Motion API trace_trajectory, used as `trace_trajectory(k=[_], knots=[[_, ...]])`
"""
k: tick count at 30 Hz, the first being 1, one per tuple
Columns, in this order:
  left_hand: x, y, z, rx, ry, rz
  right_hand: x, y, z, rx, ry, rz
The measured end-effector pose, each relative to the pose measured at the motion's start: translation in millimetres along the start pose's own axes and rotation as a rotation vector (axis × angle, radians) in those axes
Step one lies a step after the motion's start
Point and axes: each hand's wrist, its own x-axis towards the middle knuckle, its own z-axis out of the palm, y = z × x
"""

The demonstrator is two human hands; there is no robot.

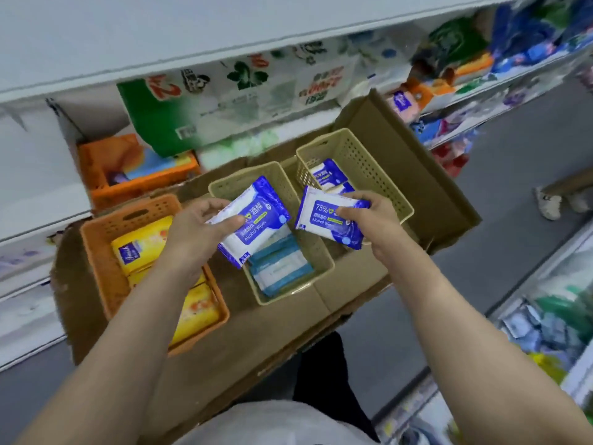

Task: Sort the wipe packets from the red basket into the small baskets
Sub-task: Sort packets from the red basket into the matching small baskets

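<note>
Left hand (195, 231) gripping blue packet (256, 220), right hand (369, 220) pinching another packet (327, 220)

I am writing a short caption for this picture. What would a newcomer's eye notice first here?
First, the two blue-and-white alcohol wipe packets at the centre: the left hand holds one packet over the middle beige plastic basket, and the right hand holds the other beside the farther beige perforated basket. Next, the orange plastic basket on the left, with yellow packets.

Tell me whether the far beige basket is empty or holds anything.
Not empty. The far beige perforated plastic basket holds at least one blue-and-white alcohol wipe packet lying inside; how many lie beneath cannot be told.
</note>
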Motion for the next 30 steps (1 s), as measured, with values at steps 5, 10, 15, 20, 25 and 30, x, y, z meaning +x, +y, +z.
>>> trace_trajectory(k=[5,10,15,20,25,30], knots=[[39,9,84,-0.063,0.127,-0.082,141,-26,-56,-0.352,-0.119,-0.107],[67,17,156,-0.153,0.218,-0.201,219,-18,-70,-0.823,-0.489,-0.076],[77,20,181,-0.128,0.324,-0.210,252,29,-59,-1.075,-0.729,-0.072],[85,21,194,-0.081,0.376,-0.258,253,50,-58,-1.458,-0.777,-0.389],[92,23,212,-0.098,0.373,-0.266,252,67,-55,-1.690,-0.647,-0.774],[98,23,220,0.009,0.426,-0.337,261,41,-55,-1.161,-0.533,-0.659]])
